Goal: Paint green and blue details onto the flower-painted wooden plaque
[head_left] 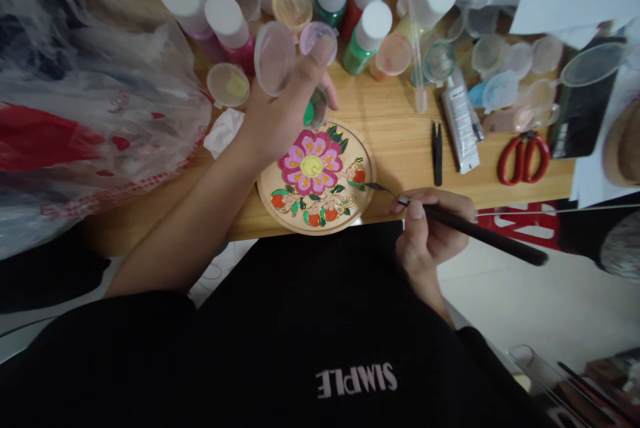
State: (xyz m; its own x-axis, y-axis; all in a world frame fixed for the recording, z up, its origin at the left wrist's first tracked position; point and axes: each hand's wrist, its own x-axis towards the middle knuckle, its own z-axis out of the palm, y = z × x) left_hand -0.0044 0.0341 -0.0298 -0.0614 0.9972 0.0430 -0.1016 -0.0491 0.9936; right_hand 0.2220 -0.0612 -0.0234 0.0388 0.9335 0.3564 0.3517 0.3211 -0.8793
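Left hand: the left hand [280, 115] is closed round a small clear cup [316, 107] holding green paint, raised just above the far edge of the disc.
Right hand: the right hand [430, 228] grips a dark brush [480, 231] in a pen hold; the tip meets the right edge of the disc.
Disc: a round wooden disc [317, 178] painted with a pink flower, green leaves and orange fruit lies at the near edge of the table.
Behind the disc: white-capped paint bottles [370, 35] and many small clear cups [227, 85] crowd the far side, close behind the left hand.
Right of the disc: black tweezers [437, 151], a white glue tube [460, 121] and red scissors [523, 158] lie apart from one another.
Left of the disc: a crumpled plastic bag [90, 115] covers that end; a white tissue [223, 131] lies beside the wrist.
Surface: a pale wooden table [400, 128].
Room: light floor below right; the person wears a black top.
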